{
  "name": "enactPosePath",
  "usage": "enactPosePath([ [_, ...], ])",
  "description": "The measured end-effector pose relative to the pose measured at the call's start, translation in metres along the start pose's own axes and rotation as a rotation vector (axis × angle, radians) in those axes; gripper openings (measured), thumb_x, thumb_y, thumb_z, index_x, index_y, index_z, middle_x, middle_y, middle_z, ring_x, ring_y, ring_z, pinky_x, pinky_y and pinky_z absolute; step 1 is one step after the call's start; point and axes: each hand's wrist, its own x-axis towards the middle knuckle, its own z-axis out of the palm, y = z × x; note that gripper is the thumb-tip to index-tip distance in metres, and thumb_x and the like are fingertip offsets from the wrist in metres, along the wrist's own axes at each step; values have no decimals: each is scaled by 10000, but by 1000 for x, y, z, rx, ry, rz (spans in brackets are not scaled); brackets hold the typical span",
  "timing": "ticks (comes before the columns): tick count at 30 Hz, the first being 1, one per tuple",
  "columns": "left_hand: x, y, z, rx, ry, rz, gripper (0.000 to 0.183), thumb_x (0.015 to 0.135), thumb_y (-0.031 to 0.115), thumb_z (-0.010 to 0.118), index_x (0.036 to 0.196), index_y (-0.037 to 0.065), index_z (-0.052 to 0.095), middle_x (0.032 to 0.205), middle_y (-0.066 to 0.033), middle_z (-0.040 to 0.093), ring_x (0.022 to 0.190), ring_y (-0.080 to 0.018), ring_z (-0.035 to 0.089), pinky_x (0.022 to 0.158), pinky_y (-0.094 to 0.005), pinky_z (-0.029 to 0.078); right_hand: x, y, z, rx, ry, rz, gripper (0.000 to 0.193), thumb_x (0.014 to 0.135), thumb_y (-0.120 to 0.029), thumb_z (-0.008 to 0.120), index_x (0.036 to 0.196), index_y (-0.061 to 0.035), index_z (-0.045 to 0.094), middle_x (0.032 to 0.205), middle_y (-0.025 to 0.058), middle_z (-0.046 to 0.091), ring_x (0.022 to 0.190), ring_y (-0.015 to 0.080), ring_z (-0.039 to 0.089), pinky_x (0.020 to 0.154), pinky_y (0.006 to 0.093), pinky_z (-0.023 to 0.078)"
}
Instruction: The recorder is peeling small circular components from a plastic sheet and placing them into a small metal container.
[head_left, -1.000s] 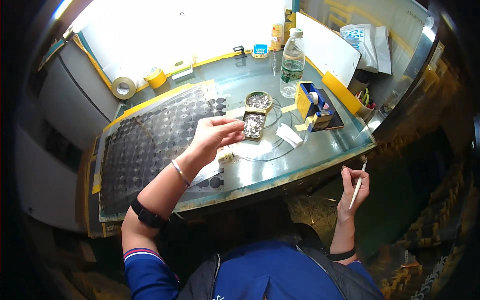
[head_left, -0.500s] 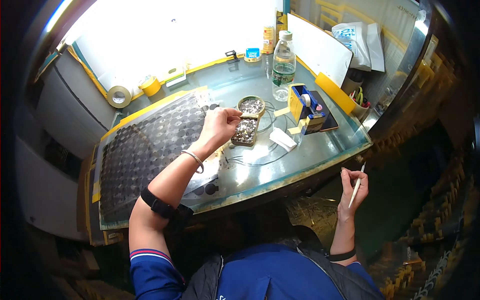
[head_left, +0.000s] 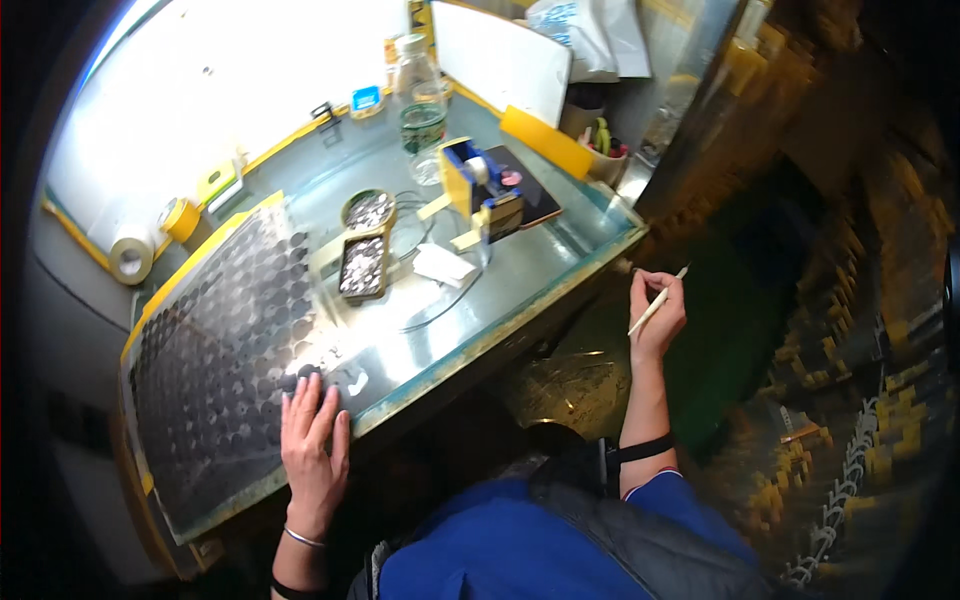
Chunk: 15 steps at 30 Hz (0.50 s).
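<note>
Left hand [head_left: 315, 458], fingers extended, holding nothing visible, at near-right corner of dark-dotted translucent film sheet [head_left: 215, 350]; contact unclear. Sheet stretches forward and left of it. Right hand [head_left: 664, 310], well apart, pinches slender white pen-like tool [head_left: 650, 311], long axis slanting forward-right.

We have moved our left hand [head_left: 314, 445] from beside the rectangular tray [head_left: 364, 298] down to the dark-spotted sheet [head_left: 220, 340], lower left of the frame, its fingers [head_left: 321, 412] (pinched before) now extended; our view has turned, shifting the table [head_left: 535, 285] leftward.
</note>
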Motion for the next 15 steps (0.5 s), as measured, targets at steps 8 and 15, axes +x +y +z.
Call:
enactPosePath([
  [8, -11, 3, 1, -193, 220, 79, 237, 872, 54, 661, 1103, 1, 674, 1230, -171, 634, 1195, -339, 579, 1038, -437, 438, -10, -27, -7, -93, -94, -237, 147, 897, -60, 643, 1037, -25, 671, 1021, 128, 690, 931, 236, 656, 853, 348, 509],
  [15, -17, 5, 11, -115, 198, 161, 322, 812, 67, 729, 1117, -9, 660, 1205, -185, 637, 1185, -348, 584, 1053, -462, 433, -83, -147, 24, 590, -937, -698, 435, 1003, -380, 475, 1101, -12, 685, 1028, 119, 628, 1013, 302, 570, 1024, 495, 416],
])
